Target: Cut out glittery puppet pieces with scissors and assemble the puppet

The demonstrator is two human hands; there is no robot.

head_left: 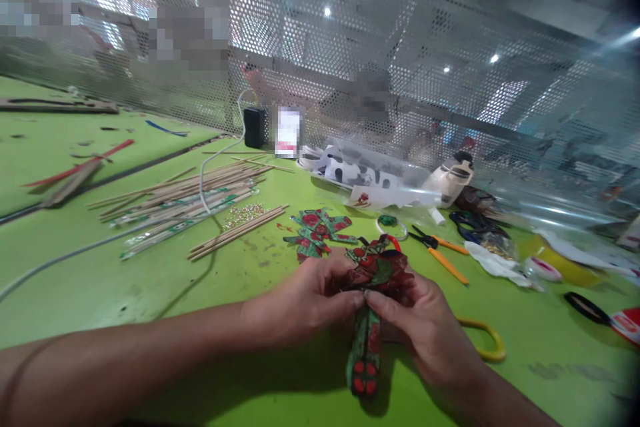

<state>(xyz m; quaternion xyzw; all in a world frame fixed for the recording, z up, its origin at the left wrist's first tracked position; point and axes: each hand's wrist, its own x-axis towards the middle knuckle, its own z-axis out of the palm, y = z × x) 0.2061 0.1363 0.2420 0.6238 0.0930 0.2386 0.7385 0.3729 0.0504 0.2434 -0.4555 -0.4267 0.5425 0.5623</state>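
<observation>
Low in the middle of the head view, a flat red-and-green painted shadow puppet (373,333) is gripped between my two hands. My left hand (320,300) is closed on its left side, and my right hand (425,313) is closed on its right. Both thumb tips press close together at the puppet's middle, where the fingers behind are hidden. Its head and ornate upper part point away from me, while a red-tipped lower part hangs toward me. More cut-out puppet pieces (320,230) in the same colours lie just beyond my left hand.
Wooden sticks (240,230) and small gold fasteners (245,215) lie at left, crossed by a white cable (203,180). Orange-handled pliers (447,263), a yellow scissor handle (493,340) and a white bottle (450,180) are at right. Behind stands a perforated metal screen (320,67).
</observation>
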